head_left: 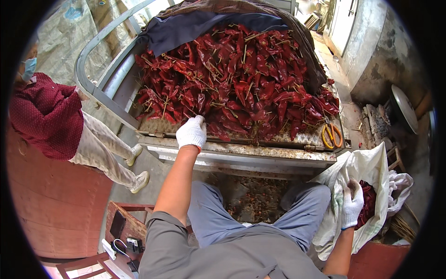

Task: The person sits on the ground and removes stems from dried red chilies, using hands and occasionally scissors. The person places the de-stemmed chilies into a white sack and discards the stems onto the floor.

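Note:
A large heap of dried red chili peppers covers a rusty metal flatbed in front of me. My left hand, in a white knit glove, reaches to the heap's near left edge. Its fingers are pinched together on a dried chili pepper there, partly hidden by the glove. On the right, my right hand, gloved too, is over the mouth of a white woven sack. The fingers are curled in, and what they hold, if anything, is hidden. Dark red chilies show inside the sack beside this hand.
Orange-handled scissors lie at the bed's near right corner. A metal rail bounds its left side, and dark cloth drapes the back. A masked person in a red top stands left. A phone rests on a wooden stool near my left.

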`<state>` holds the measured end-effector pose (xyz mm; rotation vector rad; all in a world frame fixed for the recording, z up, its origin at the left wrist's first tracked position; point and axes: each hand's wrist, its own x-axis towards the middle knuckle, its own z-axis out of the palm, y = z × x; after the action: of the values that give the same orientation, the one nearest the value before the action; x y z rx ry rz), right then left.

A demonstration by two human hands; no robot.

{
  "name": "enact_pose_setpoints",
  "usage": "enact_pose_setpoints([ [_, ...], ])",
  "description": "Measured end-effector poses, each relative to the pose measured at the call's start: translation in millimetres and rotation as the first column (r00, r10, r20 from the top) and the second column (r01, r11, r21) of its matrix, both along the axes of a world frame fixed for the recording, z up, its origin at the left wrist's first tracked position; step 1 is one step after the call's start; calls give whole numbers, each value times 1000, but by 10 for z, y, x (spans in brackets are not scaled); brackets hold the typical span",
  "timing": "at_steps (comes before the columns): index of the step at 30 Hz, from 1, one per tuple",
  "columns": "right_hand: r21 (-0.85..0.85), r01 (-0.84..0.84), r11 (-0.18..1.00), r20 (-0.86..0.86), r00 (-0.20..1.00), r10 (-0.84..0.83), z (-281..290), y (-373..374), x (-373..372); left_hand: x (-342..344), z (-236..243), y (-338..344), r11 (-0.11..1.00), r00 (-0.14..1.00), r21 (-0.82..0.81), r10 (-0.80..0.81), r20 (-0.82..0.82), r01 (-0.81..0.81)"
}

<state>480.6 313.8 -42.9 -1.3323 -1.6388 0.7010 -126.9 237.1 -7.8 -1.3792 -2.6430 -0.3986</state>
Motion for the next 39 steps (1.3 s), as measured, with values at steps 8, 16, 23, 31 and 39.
enact_pose_setpoints([
  [8,-129,-242,962,22,969,247,352,-277,-997,176,60,-22,994,998,-93,-54,12,55],
  [16,-286,-532,797,-91,843,530,375,-438,-1978,682,18,-230,968,989,249,-56,136,20],
  [23,-462,-656,597,-190,730,656,306,-315,-2856,677,-441,-319,935,976,354,-99,192,25],
  [31,-562,-683,466,-508,730,457,240,-257,-3498,1372,-365,-731,754,801,544,-554,227,368],
  [39,-528,-743,410,33,465,885,472,-303,-3374,1160,-360,-794,862,12,457,-466,885,-218],
])
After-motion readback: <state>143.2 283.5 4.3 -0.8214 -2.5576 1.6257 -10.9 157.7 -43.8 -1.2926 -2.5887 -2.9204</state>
